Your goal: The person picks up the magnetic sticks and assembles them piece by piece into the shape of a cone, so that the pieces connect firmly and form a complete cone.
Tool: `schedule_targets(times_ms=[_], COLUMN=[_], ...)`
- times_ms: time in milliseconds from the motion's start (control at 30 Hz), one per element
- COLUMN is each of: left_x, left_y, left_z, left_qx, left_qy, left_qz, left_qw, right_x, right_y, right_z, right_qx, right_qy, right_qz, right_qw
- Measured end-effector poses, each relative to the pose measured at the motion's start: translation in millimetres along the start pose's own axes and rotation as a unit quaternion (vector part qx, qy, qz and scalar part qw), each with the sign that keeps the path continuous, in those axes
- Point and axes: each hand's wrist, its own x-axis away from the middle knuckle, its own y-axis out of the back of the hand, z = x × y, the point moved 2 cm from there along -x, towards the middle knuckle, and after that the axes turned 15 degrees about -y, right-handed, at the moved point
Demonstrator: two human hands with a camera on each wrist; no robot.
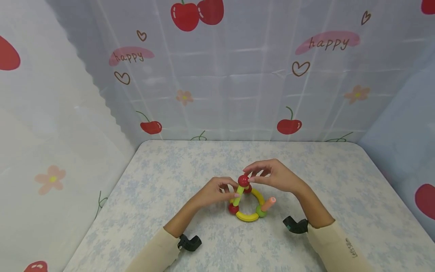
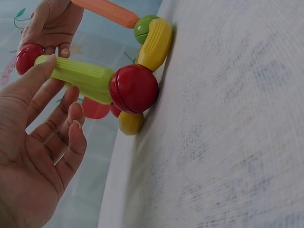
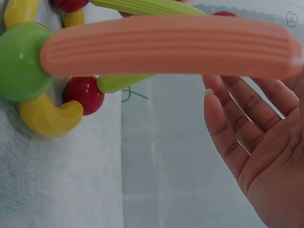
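Note:
On the table stands a toy of plastic rods and balls. Yellow curved rods [image 1: 247, 217] form its ring, joined by red balls [image 2: 134, 89] and a green ball [image 1: 261, 211]. Lime green rods [image 2: 88, 78] rise from the ring and meet near an upper red ball [image 1: 243, 180]. My left hand [image 1: 215, 192] pinches a lime green rod near its upper end, thumb in front. With thumb and fingertips, my right hand [image 1: 276, 177] holds the upper red ball. An orange rod [image 3: 171, 47] slants up from the green ball and hides those fingertips in the right wrist view.
The table [image 1: 163, 170] has a pale blue floral cover. Behind it hangs a curtain [image 1: 231, 90] printed with cherries and hearts. Black wrist mounts [image 1: 190, 243] stick out inward from both sleeves, close over the tabletop.

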Motion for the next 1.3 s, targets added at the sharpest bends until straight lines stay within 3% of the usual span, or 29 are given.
schedule_targets(times_ms=[400,633,933,1200,1300], left_x=[-1.3,-1.9,-0.8,-0.5,-3.3], left_y=[5.6,5.9,3.0,-3.2,-3.8], left_z=[2.2,0.2,-0.1,-0.2,-13.1], left_qx=[-0.008,0.004,0.008,0.007,0.014], left_qy=[0.015,0.017,0.017,0.031,0.037], left_qz=[-0.047,-0.06,-0.053,-0.051,-0.048], left_qw=[0.9988,0.998,0.9984,0.9982,0.9981], right_x=[11.7,26.5,49.9,56.8,57.3], right_y=[27.5,35.0,24.6,9.0,6.4], right_z=[-1.6,-21.5,-40.4,-41.5,-41.0], right_qx=[0.015,0.041,0.034,0.029,0.03], right_qy=[-0.026,-0.075,-0.093,-0.075,-0.073], right_qz=[-0.028,0.01,0.103,0.1,0.089], right_qw=[0.9992,0.9963,0.9897,0.9918,0.9929])
